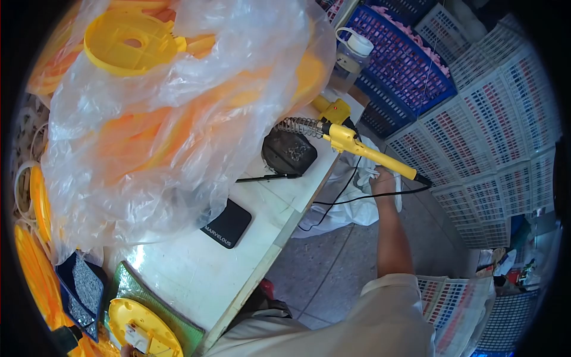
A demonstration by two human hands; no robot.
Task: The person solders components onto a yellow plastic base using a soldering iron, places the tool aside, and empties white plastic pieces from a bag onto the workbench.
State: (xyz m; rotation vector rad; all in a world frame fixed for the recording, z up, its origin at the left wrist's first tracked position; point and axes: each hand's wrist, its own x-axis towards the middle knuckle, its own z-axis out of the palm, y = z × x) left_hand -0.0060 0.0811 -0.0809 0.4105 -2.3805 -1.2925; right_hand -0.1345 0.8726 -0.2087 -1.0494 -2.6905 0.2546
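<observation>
My right arm reaches away from me over the floor, beside the table. Its hand (383, 181) is closed on the white bag (342, 208), below a yellow soldering iron (380, 159) resting in a coiled stand (300, 126). Of my left hand (126, 351) only a fingertip shows at the bottom edge, next to a round yellow plastic part (163, 333) with a small white piece (137, 337) on it. The yellow part lies on a green mat (128, 282). What the left fingers hold is hidden.
A clear plastic bag of orange and yellow parts (148, 131) covers much of the table (262, 220). A black case (228, 223), a pen (267, 178), a blue bin (80, 294) and a bottle (348, 62) are there. Baskets (404, 53) stand at the right.
</observation>
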